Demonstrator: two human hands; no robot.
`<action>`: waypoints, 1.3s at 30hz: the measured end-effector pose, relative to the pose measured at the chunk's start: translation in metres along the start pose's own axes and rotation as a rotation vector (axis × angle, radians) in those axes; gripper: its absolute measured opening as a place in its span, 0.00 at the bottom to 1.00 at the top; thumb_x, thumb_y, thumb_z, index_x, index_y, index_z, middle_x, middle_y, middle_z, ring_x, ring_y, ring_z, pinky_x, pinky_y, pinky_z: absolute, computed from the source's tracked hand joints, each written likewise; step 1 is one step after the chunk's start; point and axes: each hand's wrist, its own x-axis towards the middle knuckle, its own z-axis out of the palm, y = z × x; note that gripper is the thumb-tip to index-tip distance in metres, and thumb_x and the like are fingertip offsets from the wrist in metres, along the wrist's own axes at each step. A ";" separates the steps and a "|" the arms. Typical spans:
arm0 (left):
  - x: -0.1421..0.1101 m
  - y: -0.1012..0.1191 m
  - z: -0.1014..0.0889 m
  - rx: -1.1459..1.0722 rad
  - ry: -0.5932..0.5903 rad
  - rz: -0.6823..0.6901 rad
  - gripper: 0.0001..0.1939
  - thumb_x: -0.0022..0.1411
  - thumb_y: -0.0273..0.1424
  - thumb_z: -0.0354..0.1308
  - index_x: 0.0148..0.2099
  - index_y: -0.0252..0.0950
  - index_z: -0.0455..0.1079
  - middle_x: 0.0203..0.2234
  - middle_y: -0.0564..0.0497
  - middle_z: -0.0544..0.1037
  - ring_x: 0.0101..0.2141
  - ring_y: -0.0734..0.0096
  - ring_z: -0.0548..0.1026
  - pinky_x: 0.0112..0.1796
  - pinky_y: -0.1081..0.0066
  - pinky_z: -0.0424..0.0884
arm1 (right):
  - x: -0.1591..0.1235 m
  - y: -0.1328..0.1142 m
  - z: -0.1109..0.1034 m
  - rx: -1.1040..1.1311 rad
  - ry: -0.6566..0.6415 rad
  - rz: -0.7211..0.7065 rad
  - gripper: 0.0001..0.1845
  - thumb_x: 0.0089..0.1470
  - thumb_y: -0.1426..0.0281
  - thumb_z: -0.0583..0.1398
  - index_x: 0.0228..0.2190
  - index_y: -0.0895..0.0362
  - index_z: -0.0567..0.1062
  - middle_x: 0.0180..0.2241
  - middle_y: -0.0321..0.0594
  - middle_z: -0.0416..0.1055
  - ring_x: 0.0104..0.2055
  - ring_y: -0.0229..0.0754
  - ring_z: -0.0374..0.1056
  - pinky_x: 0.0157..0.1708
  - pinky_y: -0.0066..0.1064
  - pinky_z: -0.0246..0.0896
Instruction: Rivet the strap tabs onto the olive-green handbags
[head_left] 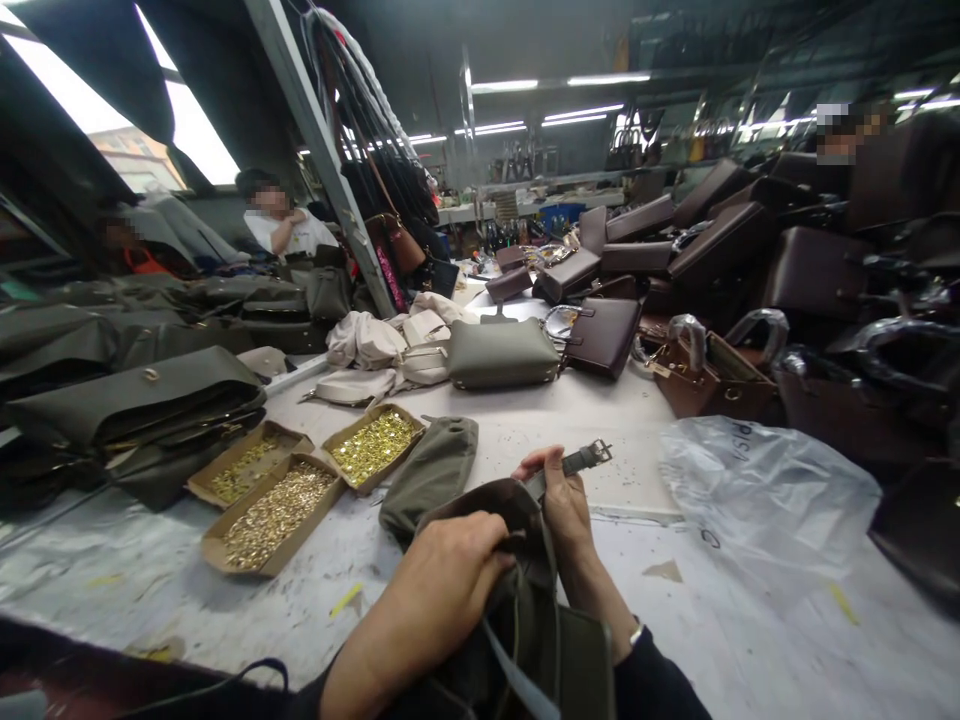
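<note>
My left hand [439,580] grips the top edge of an olive green bag [525,640] that rests near me at the table's front. My right hand [564,505] pinches the bag's strap [577,462], whose metal buckle sticks out to the right past my fingers. Both hands are closed on the bag's parts. Another olive bag piece [431,470] lies flat just left of my hands.
Three cardboard trays of gold metal fittings [371,445] sit to the left. Olive bags [135,400] are stacked far left, brown bags [720,240] piled at right, a grey bag [501,355] mid-table. Crumpled clear plastic [757,490] lies right. Other people sit at the back.
</note>
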 end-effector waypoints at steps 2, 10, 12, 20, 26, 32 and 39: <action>0.018 -0.007 0.011 0.049 0.098 -0.105 0.07 0.69 0.27 0.53 0.38 0.36 0.71 0.37 0.45 0.81 0.40 0.56 0.79 0.39 0.65 0.65 | -0.001 0.003 0.003 0.027 0.001 0.026 0.37 0.47 0.33 0.61 0.28 0.57 0.75 0.22 0.39 0.76 0.23 0.41 0.73 0.25 0.30 0.70; 0.007 -0.021 0.027 -0.478 0.214 -0.038 0.06 0.68 0.29 0.56 0.37 0.38 0.71 0.33 0.54 0.80 0.36 0.68 0.77 0.39 0.71 0.65 | 0.005 0.010 0.005 0.051 -0.079 0.074 0.37 0.47 0.32 0.61 0.29 0.56 0.74 0.23 0.38 0.76 0.24 0.40 0.72 0.26 0.29 0.68; -0.002 -0.017 0.021 -0.527 0.256 -0.045 0.03 0.67 0.29 0.57 0.39 0.39 0.72 0.33 0.55 0.80 0.36 0.69 0.76 0.39 0.72 0.65 | 0.015 0.008 0.011 0.059 -0.150 0.081 0.37 0.47 0.32 0.60 0.29 0.55 0.73 0.23 0.37 0.75 0.24 0.40 0.72 0.25 0.28 0.67; 0.007 -0.029 0.020 -0.481 0.414 -0.040 0.10 0.69 0.31 0.54 0.32 0.37 0.68 0.30 0.53 0.75 0.33 0.68 0.72 0.37 0.70 0.63 | 0.055 0.018 0.050 -0.103 -0.483 0.251 0.39 0.39 0.33 0.65 0.28 0.58 0.76 0.21 0.37 0.73 0.21 0.39 0.69 0.23 0.28 0.64; 0.021 -0.051 0.063 -0.695 0.558 -0.086 0.12 0.68 0.33 0.55 0.32 0.36 0.70 0.27 0.53 0.75 0.31 0.68 0.72 0.34 0.70 0.66 | 0.052 0.035 0.051 -0.219 -0.465 0.278 0.38 0.42 0.35 0.66 0.32 0.60 0.79 0.25 0.39 0.76 0.26 0.39 0.70 0.29 0.28 0.64; 0.024 -0.052 0.097 -0.949 0.718 -0.024 0.10 0.67 0.30 0.56 0.46 0.37 0.77 0.43 0.46 0.82 0.47 0.58 0.78 0.52 0.63 0.71 | 0.050 0.032 0.035 -0.329 -0.454 0.291 0.41 0.46 0.35 0.63 0.38 0.60 0.80 0.27 0.41 0.77 0.26 0.44 0.72 0.26 0.31 0.65; 0.023 -0.053 0.107 -0.953 0.756 -0.015 0.09 0.67 0.32 0.56 0.40 0.37 0.78 0.36 0.46 0.82 0.39 0.58 0.79 0.46 0.62 0.74 | 0.034 0.019 0.021 -0.519 -0.481 0.287 0.47 0.47 0.27 0.51 0.33 0.56 0.82 0.35 0.49 0.81 0.41 0.55 0.78 0.46 0.41 0.71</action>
